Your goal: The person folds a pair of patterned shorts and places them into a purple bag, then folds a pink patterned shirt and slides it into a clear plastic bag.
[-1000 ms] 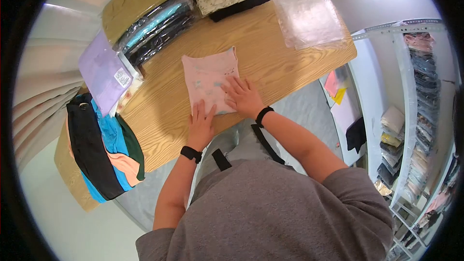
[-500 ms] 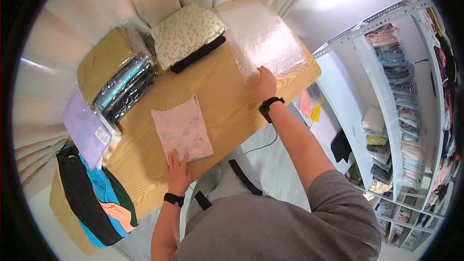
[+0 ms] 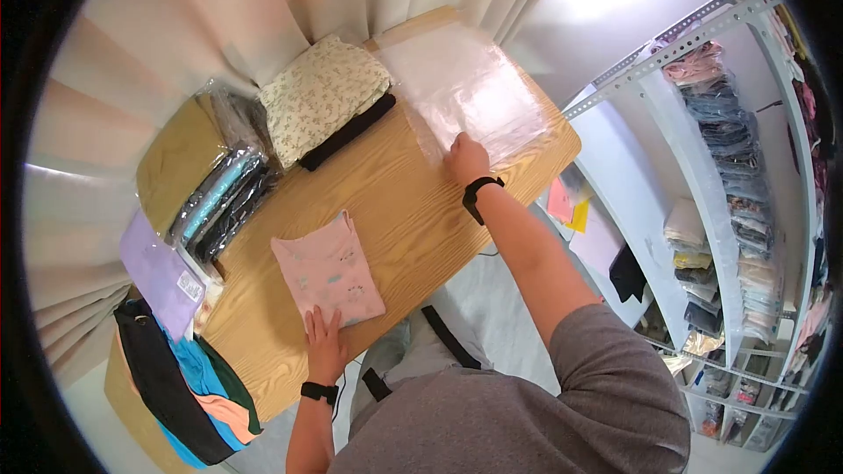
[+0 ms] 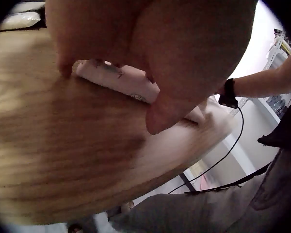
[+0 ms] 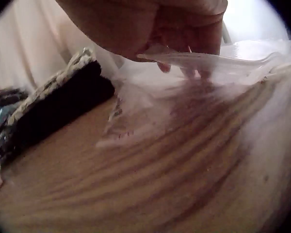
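A folded pink garment with small prints point(image 3: 329, 268) lies on the wooden table. My left hand point(image 3: 326, 342) rests on its near edge, fingers extended. In the left wrist view that hand point(image 4: 150, 53) covers much of the pink garment point(image 4: 121, 82). Farther right, my right hand point(image 3: 466, 160) is at the near corner of a stack of clear plastic bags point(image 3: 465, 79). Seen from the right wrist, the right hand point(image 5: 179, 29) pinches the raised edge of a clear plastic bag point(image 5: 223, 65) between thumb and fingers. Other bag layers lie flat beneath it.
A floral folded cloth point(image 3: 320, 92) sits on a black one point(image 3: 349, 132) at the back. Left of them are bagged garments point(image 3: 224, 197) and a purple package point(image 3: 162, 268). Black trousers point(image 3: 162, 377) lie over other clothes at the left end. Shelves point(image 3: 720, 211) stand right.
My right hand has left the pink garment, reached right to the plastic bags and taken hold of an edge. My left hand stays on the garment. The head view has shifted right.
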The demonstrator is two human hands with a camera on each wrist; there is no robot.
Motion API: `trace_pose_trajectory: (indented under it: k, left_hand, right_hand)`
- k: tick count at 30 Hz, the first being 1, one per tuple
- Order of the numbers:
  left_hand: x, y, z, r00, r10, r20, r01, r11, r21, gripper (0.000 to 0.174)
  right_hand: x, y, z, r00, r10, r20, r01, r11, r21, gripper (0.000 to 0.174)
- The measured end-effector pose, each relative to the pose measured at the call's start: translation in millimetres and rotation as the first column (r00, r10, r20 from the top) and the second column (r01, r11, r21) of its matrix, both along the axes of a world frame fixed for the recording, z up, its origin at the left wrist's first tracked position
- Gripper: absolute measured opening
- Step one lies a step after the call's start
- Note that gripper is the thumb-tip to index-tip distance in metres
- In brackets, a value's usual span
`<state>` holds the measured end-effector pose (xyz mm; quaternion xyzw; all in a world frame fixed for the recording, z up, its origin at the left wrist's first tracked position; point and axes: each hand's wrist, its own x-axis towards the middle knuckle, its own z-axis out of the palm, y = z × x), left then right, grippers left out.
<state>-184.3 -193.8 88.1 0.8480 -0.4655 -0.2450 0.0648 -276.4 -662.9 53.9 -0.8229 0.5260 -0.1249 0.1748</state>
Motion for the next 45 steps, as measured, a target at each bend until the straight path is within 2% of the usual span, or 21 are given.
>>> trace_pose_trajectory:
  k: [2,4,5,7,8,10,13,17,19,21,22,24,26,28,29,31,33,35,39,41,45]
  left_hand:
    - [3,-6,7,1.0,0.011,-0.013,-0.011,1.0,-0.005,0.071]
    - [8,-16,21,1.0,0.024,-0.015,-0.022,0.994,0.108,0.061]
    - [11,-26,27,1.0,0.022,-0.017,-0.02,0.994,0.109,0.061]
    - [17,-55,39,0.999,-0.007,0.043,0.021,0.942,-0.336,0.051]
    - [18,-76,46,0.999,-0.007,0.043,0.021,0.941,-0.338,0.051]
    - [16,-123,60,0.981,-0.086,-0.174,-0.009,0.873,-0.488,0.047]
    - [4,-193,59,0.944,-0.084,-0.32,-0.081,0.879,-0.469,0.045]
    - [-16,-283,-12,0.849,-0.029,-0.527,-0.299,0.797,-0.525,0.045]
    - [-18,-334,-37,0.76,0.279,-0.587,-0.526,0.794,-0.304,0.05]
    - [-20,-374,-33,0.679,0.38,-0.628,-0.611,0.767,-0.197,0.049]
    - [-20,-392,-32,0.585,0.477,-0.657,-0.685,0.724,-0.084,0.049]
    - [-19,-421,-55,0.571,0.512,-0.642,-0.735,0.667,-0.123,0.048]
    - [-16,-446,-90,0.552,0.55,-0.627,-0.782,0.602,-0.16,0.049]
    - [-12,-466,-120,0.485,0.65,-0.585,-0.842,0.528,-0.111,0.05]
    - [-28,-477,-27,0.425,0.658,-0.621,-0.865,0.497,-0.066,0.042]
    - [-22,-488,-45,0.432,0.658,-0.617,-0.852,0.522,-0.04,0.036]
    - [-16,-494,-60,0.444,0.653,-0.614,-0.835,0.55,-0.019,0.031]
    - [-13,-500,-64,0.582,0.608,-0.54,-0.771,0.623,-0.13,0.029]
    - [-10,-506,-66,0.606,0.635,-0.48,-0.771,0.617,-0.157,0.04]
    - [-14,-512,-80,0.417,0.703,-0.576,-0.909,0.323,-0.263,0.043]
    - [-11,-511,-99,0.419,0.639,-0.645,-0.905,0.346,-0.246,0.049]
  right_hand:
    - [-4,-12,8,0.994,-0.089,0.06,0.084,0.994,0.072,0.021]
    - [-11,-26,11,0.853,-0.201,0.481,0.174,0.98,0.1,0.024]
    - [-14,-33,16,0.818,-0.277,0.504,0.218,0.96,0.174,0.027]
    - [-24,-40,27,0.781,-0.28,0.558,0.227,0.96,0.164,0.027]
    - [-26,-43,40,0.739,-0.275,0.616,0.234,0.961,0.149,0.027]
    - [-35,-41,67,0.749,-0.303,0.589,0.249,0.953,0.173,0.026]
    - [-53,-34,85,0.816,-0.069,0.573,0.09,0.996,-0.008,0.02]
    - [-84,-14,76,0.864,0.174,0.473,-0.094,0.978,-0.187,0.017]
    - [-97,-11,69,0.866,0.194,0.46,-0.112,0.973,-0.2,0.018]
    - [-111,-11,63,0.93,0.234,0.283,-0.208,0.971,-0.119,0.022]
    - [-117,-12,59,0.93,0.234,0.285,-0.208,0.971,-0.118,0.022]
    - [-128,-17,44,0.911,0.2,0.36,-0.258,0.958,0.123,0.025]
    - [-138,-23,30,0.915,0.178,0.361,-0.255,0.95,0.179,0.029]
    - [-143,-29,23,0.926,0.027,0.377,-0.174,0.917,0.36,0.026]
    - [-146,-34,22,0.926,0.026,0.377,-0.174,0.915,0.365,0.026]
    - [-148,-40,23,0.912,-0.042,0.407,-0.157,0.883,0.443,0.025]
    - [-151,-45,31,0.893,-0.079,0.443,-0.148,0.878,0.455,0.025]
    - [-156,-53,34,0.872,-0.111,0.477,-0.141,0.876,0.462,0.025]
    - [-175,-71,31,0.828,-0.119,0.548,-0.12,0.917,0.38,0.024]
    - [-182,-81,28,0.795,-0.138,0.59,-0.101,0.93,0.354,0.023]
    - [-188,-88,27,0.804,-0.175,0.568,-0.1,0.902,0.419,0.022]
